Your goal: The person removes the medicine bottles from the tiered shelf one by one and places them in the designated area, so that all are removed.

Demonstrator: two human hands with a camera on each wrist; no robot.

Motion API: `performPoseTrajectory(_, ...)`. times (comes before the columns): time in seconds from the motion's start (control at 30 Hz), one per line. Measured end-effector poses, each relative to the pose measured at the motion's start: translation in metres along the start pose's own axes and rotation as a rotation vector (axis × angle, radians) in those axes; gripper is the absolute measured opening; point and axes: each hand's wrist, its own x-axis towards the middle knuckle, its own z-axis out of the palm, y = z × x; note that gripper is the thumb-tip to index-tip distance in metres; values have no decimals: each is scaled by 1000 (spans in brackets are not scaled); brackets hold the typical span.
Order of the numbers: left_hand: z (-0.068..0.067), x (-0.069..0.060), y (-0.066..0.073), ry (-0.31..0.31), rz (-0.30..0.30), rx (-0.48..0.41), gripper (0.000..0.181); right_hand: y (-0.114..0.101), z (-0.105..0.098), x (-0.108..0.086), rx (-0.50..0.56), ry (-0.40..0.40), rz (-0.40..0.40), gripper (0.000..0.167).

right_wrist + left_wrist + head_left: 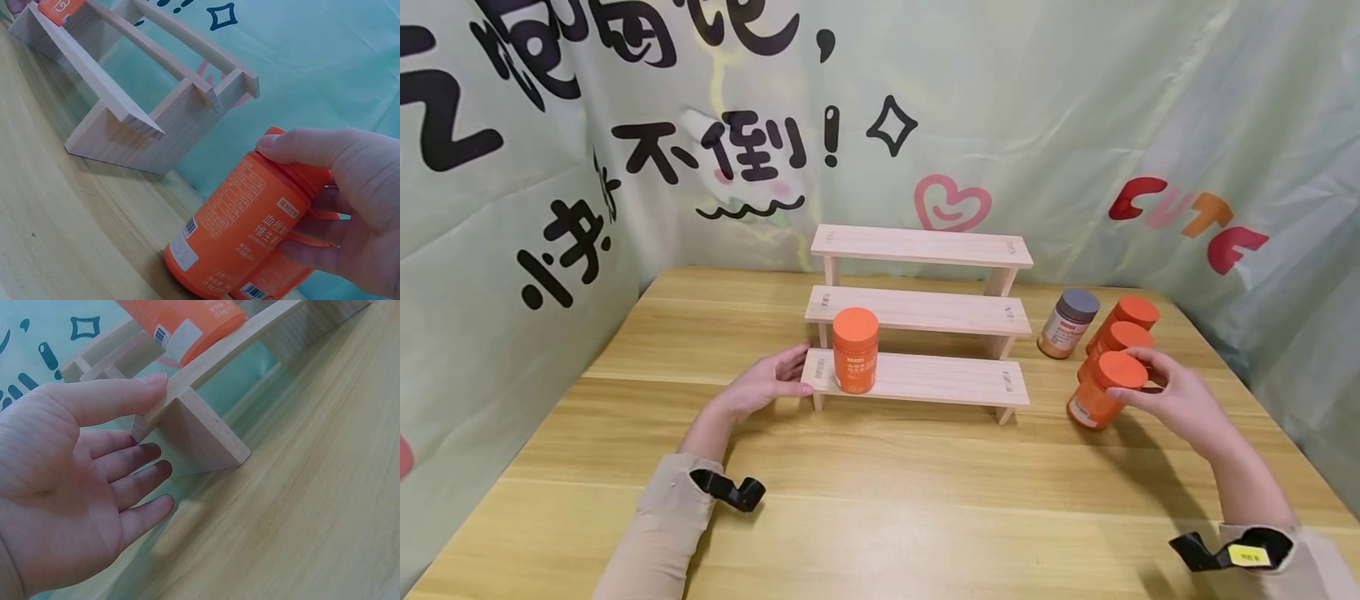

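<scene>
A three-step wooden display rack (917,377) stands mid-table. One orange vitamin bottle (855,354) sits upright at the left of its lowest step. At that step's left end my left hand (767,383) holds the board, thumb (134,397) against its edge and the other fingers loosely extended below. To the right of the rack, my right hand (1180,398) grips the front orange vitamin bottle (240,228) by its cap, thumb on one side and fingers on the other. This bottle tilts slightly in the head view; whether its base touches the table I cannot tell.
Two more orange bottles (1129,311) stand close behind the gripped one. A bottle with a grey-purple cap (1067,323) is to their left, near the rack's right side. A printed cloth backdrop (1060,125) hangs behind the wooden table (880,517).
</scene>
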Motion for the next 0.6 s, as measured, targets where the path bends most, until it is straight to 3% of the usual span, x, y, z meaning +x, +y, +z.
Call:
performPoseTrajectory(0.27, 0, 1, -1, -3, 6, 4, 82, 4, 3, 0, -4, -13, 0, 59)
performPoseTrajectory(0.6, -1, 1, -1, -4, 8, 7, 82, 9, 3, -1, 68, -5, -23, 58)
